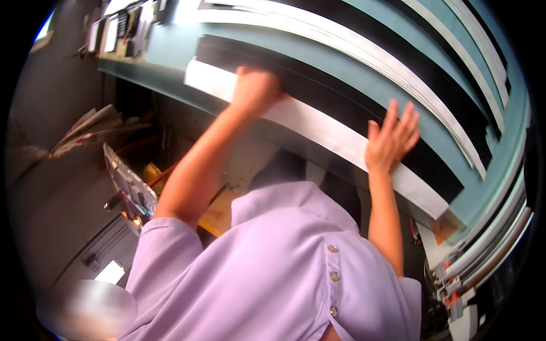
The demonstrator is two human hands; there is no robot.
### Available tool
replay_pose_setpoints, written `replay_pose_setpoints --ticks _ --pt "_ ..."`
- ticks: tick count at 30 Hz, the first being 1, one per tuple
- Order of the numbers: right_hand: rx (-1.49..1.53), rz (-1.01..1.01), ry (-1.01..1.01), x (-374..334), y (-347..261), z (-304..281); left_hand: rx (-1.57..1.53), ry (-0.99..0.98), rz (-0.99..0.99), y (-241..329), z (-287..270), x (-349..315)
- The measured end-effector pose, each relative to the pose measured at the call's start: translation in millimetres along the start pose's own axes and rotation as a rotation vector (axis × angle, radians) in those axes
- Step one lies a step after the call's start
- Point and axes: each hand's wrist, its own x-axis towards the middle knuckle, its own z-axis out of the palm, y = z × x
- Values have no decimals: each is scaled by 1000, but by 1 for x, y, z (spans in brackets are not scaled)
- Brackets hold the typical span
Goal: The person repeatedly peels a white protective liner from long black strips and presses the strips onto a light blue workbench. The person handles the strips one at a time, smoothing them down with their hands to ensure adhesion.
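The white strip (324, 129) lay along the table's (173, 42) near edge.
Beyond lay a black strip (324, 94); both ran lengthwise left to right. My left hand (257, 91) curled over the white, grip unclear; apart, my right hand (392, 142) splayed.

A long, narrow white strip (323, 131) lies lengthwise along the near edge of a pale blue tabletop (170, 45), bowed by the lens. Directly beyond it runs a wider matte black strip (330, 96), flat and parallel, with a fine lengthwise line. Whether the white one overlaps the black is hard to tell.
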Motion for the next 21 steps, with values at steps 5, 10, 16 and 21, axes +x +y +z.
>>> replay_pose_setpoints --ticks 5,10,16,21 --pt "-15 -29 12 -1 0 1 4 -8 36 -20 -31 -6" --pt "2 -34 22 1 -3 2 -88 18 -148 -141 -58 -13" --pt "-3 -22 -8 1 -2 2 -196 37 -228 -193 -55 -10" --pt "-8 -10 5 1 -3 3 -218 -2 -200 -191 -60 -7"
